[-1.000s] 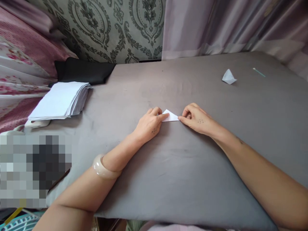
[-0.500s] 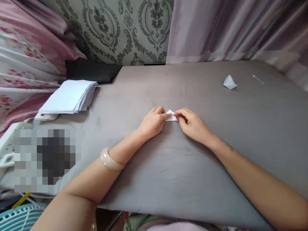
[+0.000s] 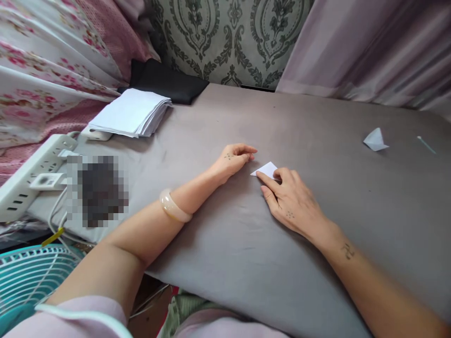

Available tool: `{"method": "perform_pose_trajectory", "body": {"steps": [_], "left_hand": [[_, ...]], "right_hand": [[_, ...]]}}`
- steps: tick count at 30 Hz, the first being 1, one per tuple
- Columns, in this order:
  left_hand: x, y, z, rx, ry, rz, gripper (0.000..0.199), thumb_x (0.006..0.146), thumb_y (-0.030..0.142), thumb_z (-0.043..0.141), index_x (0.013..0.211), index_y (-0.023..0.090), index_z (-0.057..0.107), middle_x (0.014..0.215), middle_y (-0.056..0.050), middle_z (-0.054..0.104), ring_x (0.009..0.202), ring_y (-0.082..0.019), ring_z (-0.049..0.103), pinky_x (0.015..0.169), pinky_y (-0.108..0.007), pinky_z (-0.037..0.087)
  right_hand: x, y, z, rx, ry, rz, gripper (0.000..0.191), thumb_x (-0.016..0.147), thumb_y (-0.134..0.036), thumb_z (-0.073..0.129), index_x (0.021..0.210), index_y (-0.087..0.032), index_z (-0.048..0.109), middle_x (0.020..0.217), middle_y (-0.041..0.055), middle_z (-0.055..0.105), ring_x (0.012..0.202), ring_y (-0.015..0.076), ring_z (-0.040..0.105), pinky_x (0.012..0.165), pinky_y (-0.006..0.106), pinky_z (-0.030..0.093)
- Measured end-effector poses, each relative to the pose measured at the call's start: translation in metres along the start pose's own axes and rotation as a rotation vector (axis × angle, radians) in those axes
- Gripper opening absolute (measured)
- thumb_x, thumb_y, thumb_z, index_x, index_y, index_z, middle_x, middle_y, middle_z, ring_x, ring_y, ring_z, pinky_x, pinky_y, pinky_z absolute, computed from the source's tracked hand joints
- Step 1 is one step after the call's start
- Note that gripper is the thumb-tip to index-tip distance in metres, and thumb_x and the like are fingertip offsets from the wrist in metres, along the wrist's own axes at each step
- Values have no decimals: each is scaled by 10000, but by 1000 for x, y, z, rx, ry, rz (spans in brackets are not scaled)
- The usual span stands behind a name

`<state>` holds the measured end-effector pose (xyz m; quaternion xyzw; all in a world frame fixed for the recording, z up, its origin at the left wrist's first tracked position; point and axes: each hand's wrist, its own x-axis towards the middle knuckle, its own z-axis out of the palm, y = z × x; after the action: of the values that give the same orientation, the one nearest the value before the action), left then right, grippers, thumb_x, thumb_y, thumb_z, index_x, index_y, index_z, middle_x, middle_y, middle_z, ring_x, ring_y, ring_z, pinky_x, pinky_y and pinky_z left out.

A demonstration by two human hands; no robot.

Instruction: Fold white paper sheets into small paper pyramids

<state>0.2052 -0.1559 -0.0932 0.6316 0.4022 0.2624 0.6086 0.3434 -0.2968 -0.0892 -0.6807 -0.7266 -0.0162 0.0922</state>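
Right hand point(image 3: 294, 202) presses a small, white, folded paper piece point(image 3: 268, 167) onto a grey, cloth-covered surface point(image 3: 232, 234); left hand point(image 3: 237, 158) is just apart from it.
The paper piece lies flat between the two hands, its pointed end toward the left one; the right index fingertip rests near that end, the other fingers bend over its right side, and the right thumb is spread away below it. The left fingers are half curled and close together near the paper's upper left; whether thumb and fingertips meet, I cannot tell. A pale, glossy bangle point(image 3: 173, 207) circles the left forearm. Well to the right are a white, pointed, folded paper shape point(image 3: 375, 140) and a thin, teal-stemmed swab point(image 3: 427, 145); a thick stack of white paper sheets point(image 3: 128, 112) lies at far left.
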Motion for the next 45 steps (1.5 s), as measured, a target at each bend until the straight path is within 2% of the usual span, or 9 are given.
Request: {"method": "perform_pose_trajectory", "body": {"steps": [16, 21, 26, 32, 37, 40, 45], "left_hand": [[-1, 3, 3, 42, 8, -22, 297, 834, 114, 498, 1074, 120, 673, 979, -73, 693, 896, -143, 605, 898, -292, 448], [2, -5, 5, 128, 0, 61, 300, 837, 122, 484, 1064, 114, 680, 933, -72, 697, 842, -140, 612, 840, -276, 473], [-2, -9, 8, 373, -54, 225, 279, 841, 203, 524, 1050, 137, 696, 818, -44, 678, 730, -138, 585, 733, -266, 480], [-13, -6, 10, 663, -97, 442, 246, 845, 143, 491, 922, 149, 724, 897, -65, 646, 744, -133, 571, 769, -274, 467], [-12, -9, 8, 708, -141, 471, 225, 854, 152, 509, 919, 162, 724, 882, -65, 623, 784, -151, 567, 813, -295, 458], [-12, -11, 6, 781, -123, 479, 215, 864, 181, 526, 932, 188, 730, 884, -69, 620, 859, -187, 545, 896, -347, 417], [-13, -11, 1, 857, -125, 400, 227, 891, 290, 529, 1018, 283, 717, 944, -61, 602, 953, -232, 495, 956, -420, 334]], "right_hand": [[4, -9, -4, -123, -31, -42, 482, 963, -464, 322, 1342, -284, 561, 996, 142, 514, 861, 266, 429, 739, 385, 412], [6, -8, -5, -155, -54, -57, 492, 963, -473, 321, 1354, -275, 543, 982, 139, 504, 867, 266, 420, 750, 382, 399], [5, -2, -4, -82, -57, -53, 474, 962, -463, 330, 1371, -312, 516, 1016, 122, 504, 891, 259, 421, 790, 389, 405], [2, 3, -3, 2, -42, -55, 479, 968, -450, 317, 1395, -320, 490, 1058, 121, 489, 922, 251, 432, 845, 417, 424], [-4, 14, -4, 209, -72, -55, 454, 975, -403, 322, 1364, -273, 517, 1169, 121, 490, 1054, 253, 458, 938, 443, 435], [-9, 23, -1, 336, -65, -68, 444, 981, -378, 304, 1354, -231, 497, 1248, 114, 492, 1139, 248, 451, 993, 431, 427], [-12, 25, 3, 328, -53, -58, 479, 978, -365, 311, 1422, -207, 396, 1305, 118, 486, 1172, 268, 449, 984, 462, 448]]}}
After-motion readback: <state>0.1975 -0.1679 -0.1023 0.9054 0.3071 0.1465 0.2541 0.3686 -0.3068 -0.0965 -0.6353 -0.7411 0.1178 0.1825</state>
